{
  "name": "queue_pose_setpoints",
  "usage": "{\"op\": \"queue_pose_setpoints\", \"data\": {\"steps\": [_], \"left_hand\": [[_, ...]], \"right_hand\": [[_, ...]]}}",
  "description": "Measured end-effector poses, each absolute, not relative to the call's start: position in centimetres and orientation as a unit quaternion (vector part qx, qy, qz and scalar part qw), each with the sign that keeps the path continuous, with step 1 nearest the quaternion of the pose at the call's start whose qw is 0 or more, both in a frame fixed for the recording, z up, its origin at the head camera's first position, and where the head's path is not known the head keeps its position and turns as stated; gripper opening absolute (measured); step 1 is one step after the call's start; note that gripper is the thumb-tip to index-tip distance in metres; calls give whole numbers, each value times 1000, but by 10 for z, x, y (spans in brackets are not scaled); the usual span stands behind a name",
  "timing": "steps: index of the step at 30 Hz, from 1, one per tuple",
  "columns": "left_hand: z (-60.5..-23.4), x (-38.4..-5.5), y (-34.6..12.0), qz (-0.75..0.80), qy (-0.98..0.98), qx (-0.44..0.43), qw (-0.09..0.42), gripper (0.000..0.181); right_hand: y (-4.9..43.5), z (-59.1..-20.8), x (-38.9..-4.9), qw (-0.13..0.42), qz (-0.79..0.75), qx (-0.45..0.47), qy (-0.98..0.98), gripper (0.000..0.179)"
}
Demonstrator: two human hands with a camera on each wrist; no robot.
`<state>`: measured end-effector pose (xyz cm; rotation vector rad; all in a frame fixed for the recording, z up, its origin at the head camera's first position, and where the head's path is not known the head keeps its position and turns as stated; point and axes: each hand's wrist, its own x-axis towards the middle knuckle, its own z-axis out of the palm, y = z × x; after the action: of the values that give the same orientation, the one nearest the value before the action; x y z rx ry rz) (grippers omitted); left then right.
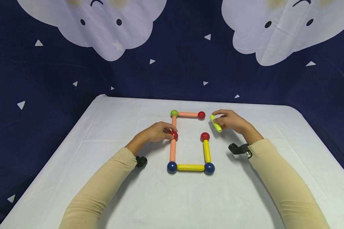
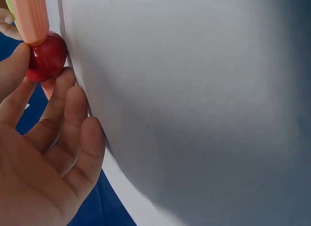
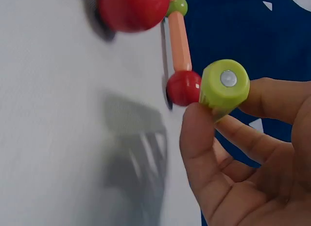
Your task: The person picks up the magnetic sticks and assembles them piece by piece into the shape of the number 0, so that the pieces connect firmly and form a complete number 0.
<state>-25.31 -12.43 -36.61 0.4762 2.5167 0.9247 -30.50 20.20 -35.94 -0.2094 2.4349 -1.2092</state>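
On the white table lies an outline of magnetic sticks and balls with a gap on its right side. My left hand (image 1: 157, 132) grips the red ball (image 2: 51, 58) midway along the left side, between two salmon sticks (image 1: 173, 151). Over the table by the gap, my right hand (image 1: 232, 121) pinches a yellow-green magnetic stick (image 1: 216, 123), its round metal end showing in the right wrist view. Beyond that stick is the far red ball (image 1: 201, 115), joined by a salmon stick to a green ball (image 1: 174, 113). Nearer stands another red ball (image 1: 205, 136) on a yellow stick (image 1: 207, 151).
Two blue balls (image 1: 209, 168) mark the near corners, joined by a yellow stick (image 1: 190, 167). Black wrist mounts (image 1: 238, 149) jut from both sleeves close over the table (image 1: 126, 197). Behind the table's far edge hangs a dark blue cloth (image 1: 186, 70) with clouds.
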Motion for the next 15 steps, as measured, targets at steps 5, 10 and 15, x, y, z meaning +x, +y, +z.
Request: {"op": "queue_pose_setpoints", "data": {"steps": [5, 10, 15], "left_hand": [[-366, -253, -124, 331, 904, 174, 207, 35], [-366, -253, -124, 329, 905, 176, 207, 36], [-366, -253, -125, 329, 905, 174, 205, 36]], "right_hand": [[191, -363, -310, 245, -478, -57, 842, 52], [182, -368, -314, 268, -491, -40, 828, 53], [170, -372, -316, 274, -497, -27, 823, 55]]}}
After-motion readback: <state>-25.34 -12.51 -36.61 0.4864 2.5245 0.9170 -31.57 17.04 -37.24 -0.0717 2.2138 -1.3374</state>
